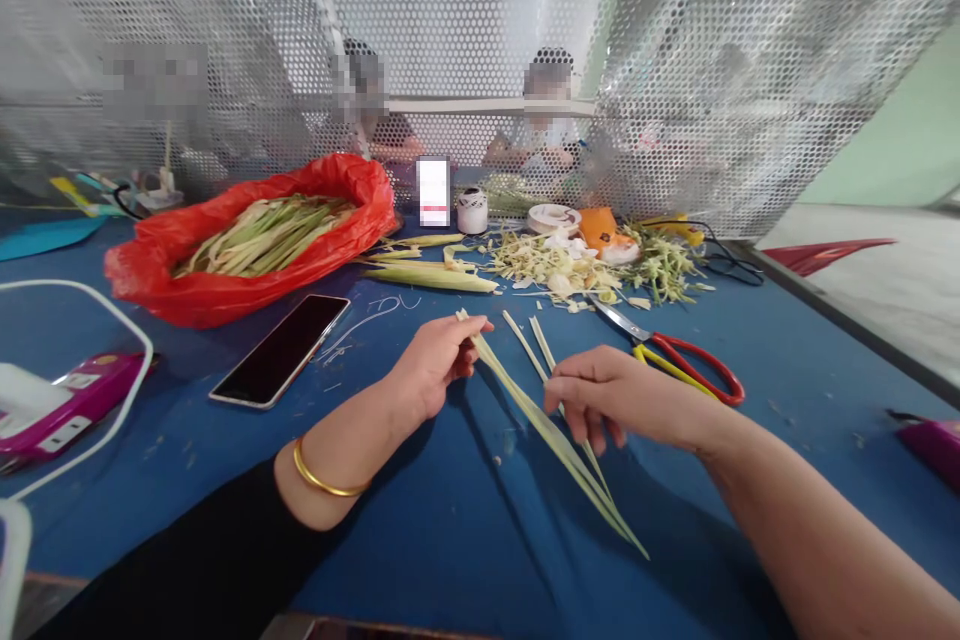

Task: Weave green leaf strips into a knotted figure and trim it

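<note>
My left hand (442, 360) pinches the upper end of long, pale green leaf strips (525, 405) between thumb and fingers. The strips slant down to the right and taper to points. My right hand (600, 395) is closed with curled fingers around more narrow leaf strips (536, 345), whose cut ends stick out beyond the fingertips. Part of these is hidden under that hand. Scissors (660, 350) with red and yellow handles lie just beyond my right hand, blades partly among the scraps. A gold bangle (326, 475) is on my left wrist.
A red plastic bag (247, 295) holds many leaf strips. Behind my hands are trimmed scraps (540, 265), husk-like leaves (427, 277), a white jar (472, 211) and a tape roll (553, 219). A phone (281, 350) and purple power strip (75, 405) lie left. People sit behind a perforated screen (465, 20).
</note>
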Demonstrator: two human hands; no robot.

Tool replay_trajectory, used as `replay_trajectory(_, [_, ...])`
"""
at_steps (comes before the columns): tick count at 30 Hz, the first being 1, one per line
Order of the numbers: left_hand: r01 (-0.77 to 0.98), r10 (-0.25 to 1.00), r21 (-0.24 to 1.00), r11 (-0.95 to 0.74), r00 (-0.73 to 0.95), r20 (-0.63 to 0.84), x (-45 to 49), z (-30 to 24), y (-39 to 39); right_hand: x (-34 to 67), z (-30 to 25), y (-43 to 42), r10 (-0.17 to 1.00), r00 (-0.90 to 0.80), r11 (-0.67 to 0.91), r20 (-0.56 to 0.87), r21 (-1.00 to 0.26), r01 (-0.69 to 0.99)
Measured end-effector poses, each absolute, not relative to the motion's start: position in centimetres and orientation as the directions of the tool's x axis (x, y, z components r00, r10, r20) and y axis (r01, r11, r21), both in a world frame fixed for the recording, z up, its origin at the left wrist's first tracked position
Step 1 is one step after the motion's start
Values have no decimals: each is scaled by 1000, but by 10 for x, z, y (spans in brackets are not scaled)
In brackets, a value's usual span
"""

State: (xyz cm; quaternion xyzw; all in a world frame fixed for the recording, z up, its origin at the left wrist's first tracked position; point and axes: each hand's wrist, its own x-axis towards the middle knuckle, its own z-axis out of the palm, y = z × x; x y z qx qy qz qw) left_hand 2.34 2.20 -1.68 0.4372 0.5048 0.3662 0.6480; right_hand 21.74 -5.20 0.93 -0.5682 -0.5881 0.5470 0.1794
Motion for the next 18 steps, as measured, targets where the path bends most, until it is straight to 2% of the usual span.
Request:
replay_trajectory(2, [37,915,944,329,233,-329,24,-18,23,222,6,-46,933,-142,-187,-332,-780,597])
replay_trajectory(3, [74,912,945,317,248,-325,24,-18,22,224,3,-43,969,-63,-136,-240,-725,676])
replay_trajectory(5, [179,916,949,260,266,-301,25,-18,21,223,-5,-38,998,54,-65,-36,-561,825])
replay_trajectory(6, [234,922,947,221,266,-281,25,-19,20,222,-10,-36,996,85,-65,20,-478,876])
replay_trajectory(8, [320,939,936,147,252,-234,26,-19,19,218,-18,-34,992,121,-98,35,-396,913])
replay_trajectory(15, [438,956,898,32,249,-155,23,-22,25,223,-23,-30,979,196,-149,60,-449,881])
replay_trajectory(16, [461,958,888,6,250,-137,22,-23,26,226,-21,-30,975,213,-152,68,-500,853])
replay_trajectory(18, [498,968,865,-54,240,-78,19,-23,28,227,-14,-33,977,211,-133,32,-680,721])
